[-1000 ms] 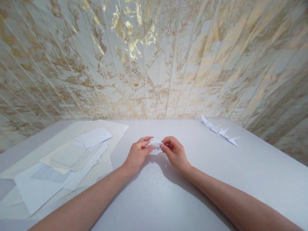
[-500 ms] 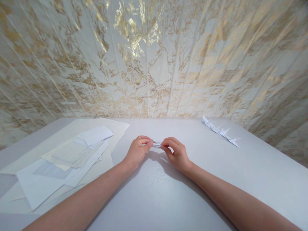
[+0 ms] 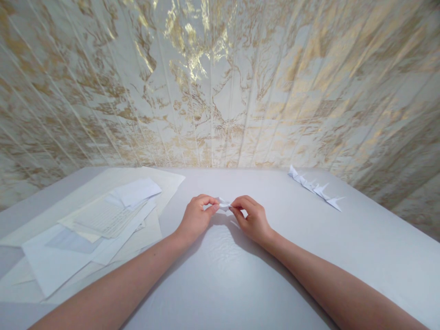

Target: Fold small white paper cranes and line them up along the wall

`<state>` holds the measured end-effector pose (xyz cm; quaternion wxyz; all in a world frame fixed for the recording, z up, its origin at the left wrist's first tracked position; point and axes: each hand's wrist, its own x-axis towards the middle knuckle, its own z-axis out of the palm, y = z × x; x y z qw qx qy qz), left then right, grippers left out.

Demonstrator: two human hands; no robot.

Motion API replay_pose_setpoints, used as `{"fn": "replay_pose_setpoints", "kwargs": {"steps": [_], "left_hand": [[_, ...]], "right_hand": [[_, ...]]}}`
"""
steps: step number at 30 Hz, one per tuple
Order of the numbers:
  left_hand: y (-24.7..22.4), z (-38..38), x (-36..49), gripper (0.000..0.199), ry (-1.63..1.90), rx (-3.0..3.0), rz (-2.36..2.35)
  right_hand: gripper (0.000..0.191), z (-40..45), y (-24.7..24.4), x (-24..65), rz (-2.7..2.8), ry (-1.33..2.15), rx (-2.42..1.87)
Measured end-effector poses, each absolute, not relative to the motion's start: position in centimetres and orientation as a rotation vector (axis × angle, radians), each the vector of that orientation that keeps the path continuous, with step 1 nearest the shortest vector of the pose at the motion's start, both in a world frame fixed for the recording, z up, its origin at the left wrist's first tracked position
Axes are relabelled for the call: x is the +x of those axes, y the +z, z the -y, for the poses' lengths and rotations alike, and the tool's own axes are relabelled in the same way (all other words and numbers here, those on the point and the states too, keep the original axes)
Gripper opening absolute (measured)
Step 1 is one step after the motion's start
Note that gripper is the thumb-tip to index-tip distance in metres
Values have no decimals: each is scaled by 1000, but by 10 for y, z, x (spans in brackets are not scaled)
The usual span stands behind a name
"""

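Note:
A small folded white paper is held just above the table between my two hands. My left hand pinches its left end between thumb and fingers. The opposite end sits in the fingertips of my right hand, which is closed in a pinch too. Part of the paper shows in the gap between the hands; its ends are hidden by the fingers, and its exact shape is too small to make out.
Loose sheets of paper, some with writing, lie overlapped at the left of the white table. A row of folded paper cranes stands at the back right. A gold-patterned curtain hangs behind the table.
My left hand has shifted very slightly to the right, and the folded paper between the hands has changed its angle a little. My right hand has stayed almost in place.

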<state>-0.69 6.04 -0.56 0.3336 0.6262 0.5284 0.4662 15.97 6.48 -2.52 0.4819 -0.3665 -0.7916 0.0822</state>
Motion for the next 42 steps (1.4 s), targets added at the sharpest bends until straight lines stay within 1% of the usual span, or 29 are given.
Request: {"fn": "replay_pose_setpoints", "kwargs": {"steps": [4,9,16,19,25,28,31,34,40,42], "left_hand": [[-3,-58,-3,16,1137,1411,-1298],[0,-55,-2,14,1125,1251,-1246],[3,-54,-5,14,1194,1451,-1211],[4,-55,-5,13,1204,1369,-1176],[2,-59,-5,20,1145,1191,-1129],[-1,-61,-4,18,1163,1199,-1167],[-2,-61,-4,12,1215,1290,-1230],[0,-60,-5,7,1193,1306,-1220],[0,-61,-6,17,1131,1185,-1115],[-1,-62,-6,17,1142,1170,-1115]], "right_hand": [[11,-64,-25,161,1989,123,-855],[13,-63,-24,161,2069,79,-820],[11,-64,-27,158,1955,281,-952],[11,-64,-27,159,1966,297,-960],[11,-63,-26,157,1957,349,-979],[10,-62,-26,155,1926,431,-1015],[10,-62,-27,153,1915,503,-1035],[10,-62,-25,154,1883,536,-1078],[11,-62,-23,155,1796,583,-1140],[11,-62,-23,154,1798,598,-1133]]}}
